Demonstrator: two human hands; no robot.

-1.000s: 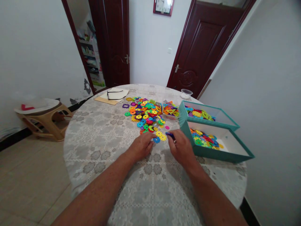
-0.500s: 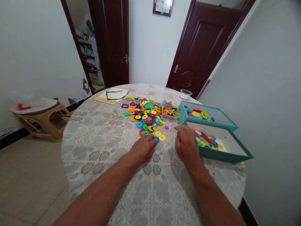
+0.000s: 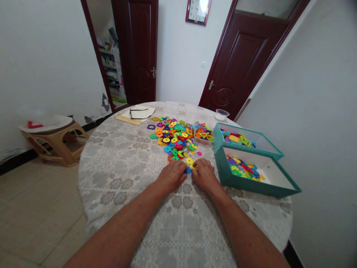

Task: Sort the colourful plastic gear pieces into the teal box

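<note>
My left hand [image 3: 172, 174] rests low over the table, its fingers closed at a blue flower-shaped plastic piece [image 3: 187, 170]. Close beside it, my right hand [image 3: 205, 174] has its fingers curled onto a yellow flower-shaped piece [image 3: 195, 167], partly hidden by the fingertips. Another yellow piece [image 3: 189, 160] lies just beyond the two hands. Past that spreads a heap of colourful flower-shaped pieces [image 3: 175, 136]. A single pink piece [image 3: 199, 153] lies apart, to the right of the heap.
A teal box [image 3: 259, 188] with pieces inside stands to the right, a second teal box [image 3: 267, 147] behind it. Beside the heap is a clear tub [image 3: 203, 140] of pieces. Glasses [image 3: 139, 113] lie on paper at the back left; a clear bowl [image 3: 222, 113] stands at the back right.
My right hand has moved left from beside the teal box to the yellow piece. My left hand stays at the blue piece. The view has tilted up slightly.
</note>
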